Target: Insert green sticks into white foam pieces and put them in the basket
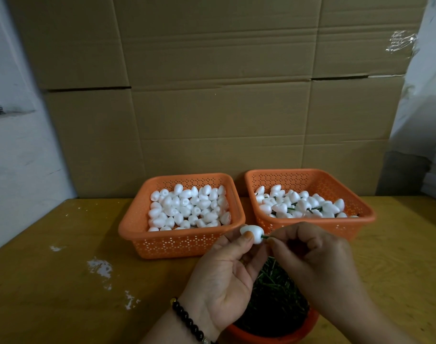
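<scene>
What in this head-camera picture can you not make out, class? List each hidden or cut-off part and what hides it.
- Head view: how deep the thin green stick sits inside the white foam piece; the foam hides it.
- The stick's far end, covered by the right hand.
- The round orange bowl of green sticks, cut by the bottom edge and covered by the left hand and the right.
- The floor of the left orange plastic basket, buried under foam.

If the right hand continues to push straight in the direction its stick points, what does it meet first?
The right hand pinches the green stick, which points left into the white foam piece held by the left hand. Going straight on, it would likely meet that foam piece first, then the left thumb.
</scene>
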